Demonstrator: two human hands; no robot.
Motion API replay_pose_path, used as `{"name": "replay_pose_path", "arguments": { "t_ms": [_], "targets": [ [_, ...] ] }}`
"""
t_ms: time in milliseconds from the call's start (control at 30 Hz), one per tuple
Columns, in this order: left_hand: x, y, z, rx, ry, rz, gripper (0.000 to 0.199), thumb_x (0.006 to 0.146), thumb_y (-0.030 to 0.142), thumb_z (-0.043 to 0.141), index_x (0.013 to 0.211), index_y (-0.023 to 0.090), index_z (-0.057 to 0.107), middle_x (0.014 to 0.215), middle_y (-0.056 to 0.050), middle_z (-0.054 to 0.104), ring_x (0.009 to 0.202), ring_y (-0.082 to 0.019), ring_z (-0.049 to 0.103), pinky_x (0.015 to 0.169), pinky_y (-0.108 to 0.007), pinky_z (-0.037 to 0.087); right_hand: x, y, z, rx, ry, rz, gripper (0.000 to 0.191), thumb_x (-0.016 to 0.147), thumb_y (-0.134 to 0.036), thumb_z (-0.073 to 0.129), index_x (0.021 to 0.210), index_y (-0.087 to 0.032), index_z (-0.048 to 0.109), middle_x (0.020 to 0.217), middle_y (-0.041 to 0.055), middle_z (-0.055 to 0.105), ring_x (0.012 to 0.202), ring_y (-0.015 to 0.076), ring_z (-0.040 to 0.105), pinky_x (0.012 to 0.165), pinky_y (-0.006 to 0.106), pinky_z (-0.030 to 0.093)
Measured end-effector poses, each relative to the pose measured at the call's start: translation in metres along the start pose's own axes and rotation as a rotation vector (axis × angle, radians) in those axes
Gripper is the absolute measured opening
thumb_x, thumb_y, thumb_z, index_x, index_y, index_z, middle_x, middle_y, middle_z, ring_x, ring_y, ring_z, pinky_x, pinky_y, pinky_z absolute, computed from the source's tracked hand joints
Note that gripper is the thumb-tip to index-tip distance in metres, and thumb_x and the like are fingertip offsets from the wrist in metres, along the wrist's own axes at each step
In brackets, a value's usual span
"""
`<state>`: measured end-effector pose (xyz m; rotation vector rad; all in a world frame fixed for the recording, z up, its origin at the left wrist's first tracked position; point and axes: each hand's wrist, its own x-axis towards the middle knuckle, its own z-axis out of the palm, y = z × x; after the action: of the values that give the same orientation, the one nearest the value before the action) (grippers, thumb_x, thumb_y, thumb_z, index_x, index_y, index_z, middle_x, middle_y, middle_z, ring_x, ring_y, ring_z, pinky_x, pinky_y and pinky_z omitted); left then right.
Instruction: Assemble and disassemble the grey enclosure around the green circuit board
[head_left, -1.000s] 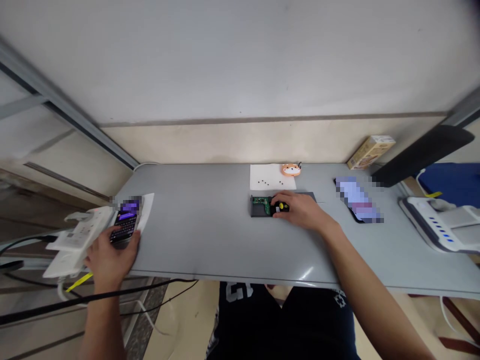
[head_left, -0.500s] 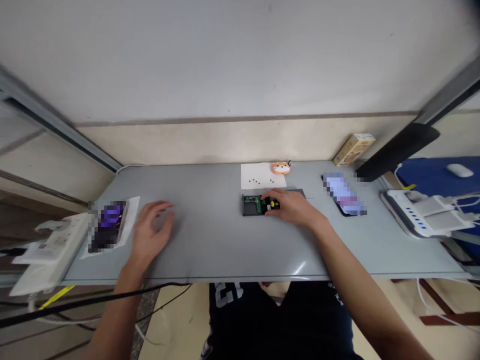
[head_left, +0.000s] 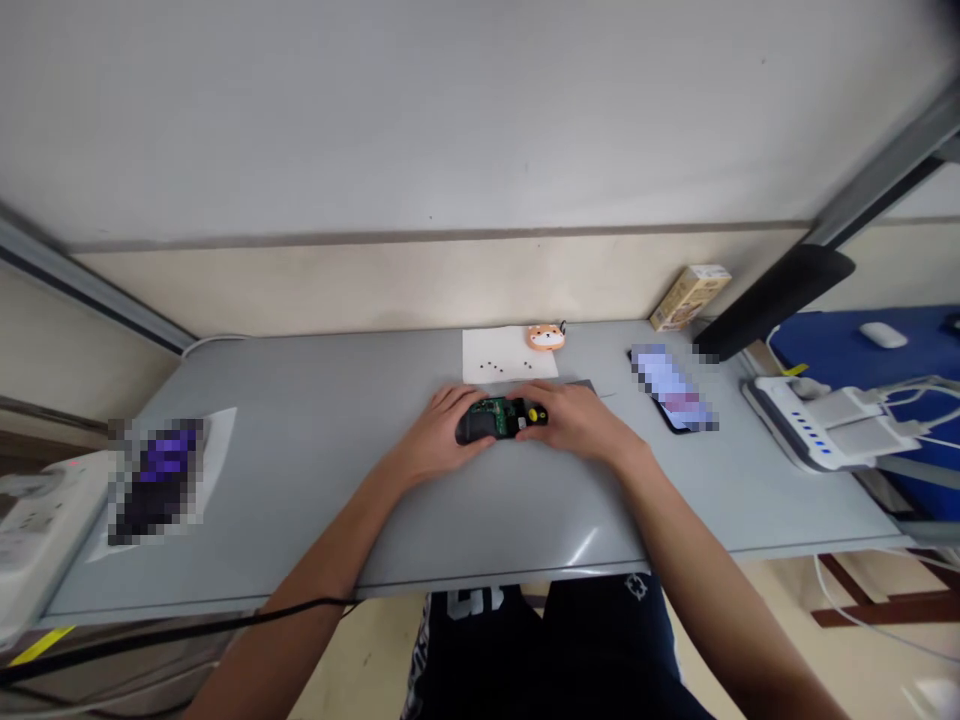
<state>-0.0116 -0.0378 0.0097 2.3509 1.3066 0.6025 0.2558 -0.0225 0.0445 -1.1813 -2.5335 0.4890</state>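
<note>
An opened black device (head_left: 504,418) with a green circuit board and a yellow round sticker lies on the grey desk, just in front of a white paper. My left hand (head_left: 441,437) grips its left end, thumb along the near edge and fingers over the far edge. The right end is held by my right hand (head_left: 568,420), which hides part of it. Several tiny dark screws (head_left: 491,366) lie on the white paper (head_left: 480,343). An orange animal-faced case (head_left: 546,337) rests at the paper's right side.
A phone (head_left: 673,388) lies to the right, near a power strip (head_left: 799,425) with plugs. A small box (head_left: 690,298) and a black bar (head_left: 776,300) stand at the back right. Another phone (head_left: 159,478) is at left. A black cable (head_left: 225,620) crosses the front edge.
My left hand has moved right across the desk and taken hold of the device's left end. My right hand stays on the right end. The view has shifted slightly.
</note>
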Motion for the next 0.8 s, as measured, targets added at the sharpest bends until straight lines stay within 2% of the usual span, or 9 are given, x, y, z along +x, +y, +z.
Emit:
{"name": "replay_pose_path", "arguments": {
  "t_ms": [200, 367, 633, 800],
  "targets": [
    [0.0002, -0.0004, -0.0003, -0.086, -0.019, -0.099, 0.064, 0.086, 0.043, 0.077, 0.143, 0.028, 0.051, 0.142, -0.008, 0.056, 0.136, -0.029, 0.051, 0.117, -0.048, 0.044, -0.0017, 0.0009, -0.0044, 0.013, -0.041, 0.016, 0.038, 0.095, -0.037, 0.068, 0.132, -0.032, 0.064, 0.128, 0.0025, 0.073, 0.102, 0.0252, 0.072, 0.084, 0.038, 0.052],
    [0.0, -0.0012, 0.0027, -0.103, -0.017, -0.129, 0.066, 0.085, 0.046, 0.079, 0.143, 0.031, 0.051, 0.144, -0.008, 0.055, 0.137, -0.03, 0.051, 0.118, -0.05, 0.044, -0.0016, -0.0005, -0.0076, 0.017, -0.052, 0.031, 0.037, 0.096, -0.035, 0.066, 0.133, -0.032, 0.063, 0.133, 0.0036, 0.071, 0.102, 0.0253, 0.071, 0.085, 0.039, 0.052],
    [-0.0016, -0.0009, 0.005, -0.108, -0.003, -0.13, 0.068, 0.086, 0.046, 0.078, 0.145, 0.031, 0.049, 0.146, -0.008, 0.054, 0.139, -0.03, 0.051, 0.119, -0.049, 0.043, -0.0022, -0.0026, -0.0047, 0.006, -0.06, 0.018, 0.044, 0.097, -0.035, 0.064, 0.14, -0.032, 0.059, 0.138, 0.0049, 0.069, 0.106, 0.0268, 0.072, 0.086, 0.039, 0.054],
    [-0.0017, -0.0004, 0.0048, -0.133, -0.014, -0.124, 0.067, 0.085, 0.045, 0.08, 0.144, 0.032, 0.049, 0.144, -0.008, 0.054, 0.138, -0.03, 0.051, 0.119, -0.051, 0.043, -0.0013, -0.0022, -0.0028, 0.051, -0.036, 0.006, 0.046, 0.097, -0.035, 0.065, 0.142, -0.034, 0.057, 0.141, 0.004, 0.067, 0.113, 0.0272, 0.071, 0.093, 0.041, 0.055]
  ]
}}
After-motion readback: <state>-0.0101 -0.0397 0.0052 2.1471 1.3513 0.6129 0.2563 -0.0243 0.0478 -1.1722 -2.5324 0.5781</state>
